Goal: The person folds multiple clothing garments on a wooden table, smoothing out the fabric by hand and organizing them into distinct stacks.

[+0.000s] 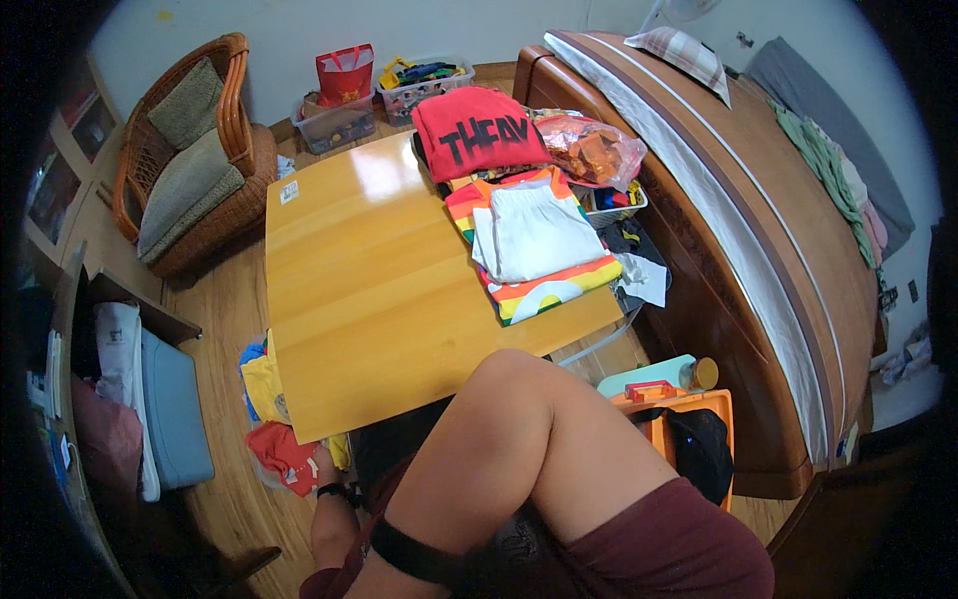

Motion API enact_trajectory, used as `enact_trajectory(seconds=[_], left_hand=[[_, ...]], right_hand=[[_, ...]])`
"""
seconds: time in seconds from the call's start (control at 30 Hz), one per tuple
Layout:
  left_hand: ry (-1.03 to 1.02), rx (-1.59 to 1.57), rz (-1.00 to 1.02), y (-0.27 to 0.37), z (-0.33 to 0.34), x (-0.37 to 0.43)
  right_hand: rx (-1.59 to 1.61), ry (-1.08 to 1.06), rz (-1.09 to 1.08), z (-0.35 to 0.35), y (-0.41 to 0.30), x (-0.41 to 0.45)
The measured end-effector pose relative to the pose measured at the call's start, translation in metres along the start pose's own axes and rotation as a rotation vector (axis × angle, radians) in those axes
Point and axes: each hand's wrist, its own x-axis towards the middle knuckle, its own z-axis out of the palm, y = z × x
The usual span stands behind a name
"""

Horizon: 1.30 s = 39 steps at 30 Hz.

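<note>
Down beside the near left corner of the table, my left hand [326, 466] reaches to a red garment [283, 454], with a dark watch on the wrist. The cloth and table corner partly hide the fingers, so I cannot tell if they grip it. A yellow garment [263, 388] lies just behind the red one. What looks like my right arm, sharply bent with a maroon sleeve, fills the near middle; my right hand is out of view. On the wooden table [359, 299], folded white shorts [533, 232] rest on a multicoloured garment [557, 290]. Behind them sits a folded red garment [479, 135] bearing writing.
A wooden bed frame [673, 247] runs along the right. An orange case [722, 427] holding a black item [702, 449] stands near it. Toy bins [426, 93] line the far wall, and a wicker armchair [258, 161] is at left. Nearer stands a blue container [176, 412].
</note>
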Motion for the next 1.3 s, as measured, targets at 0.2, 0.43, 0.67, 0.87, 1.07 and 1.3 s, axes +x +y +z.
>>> enact_trajectory(seconds=[0.2,0.43,0.67,0.87,1.07,1.3], left_hand=[[0.000,0.011,0.000,0.002,0.000,-0.002],[-0.004,0.029,0.001,0.003,0.001,-0.001],[-0.011,0.044,0.007,0.007,0.002,0.002],[-0.013,0.046,0.027,0.006,-0.004,-0.002],[-0.042,0.062,0.059,0.011,0.012,0.006],[0.003,0.032,0.036,0.005,-0.002,0.000]], right_hand=[[0.002,0.015,-0.019,0.002,-0.003,0.004],[0.001,0.040,-0.043,-0.001,-0.009,0.003],[-0.014,0.024,-0.039,0.000,-0.011,0.004],[0.039,0.014,-0.058,0.013,-0.016,0.008],[0.058,0.055,-0.079,0.024,-0.027,-0.001],[0.091,0.022,-0.079,0.020,-0.025,0.000]])
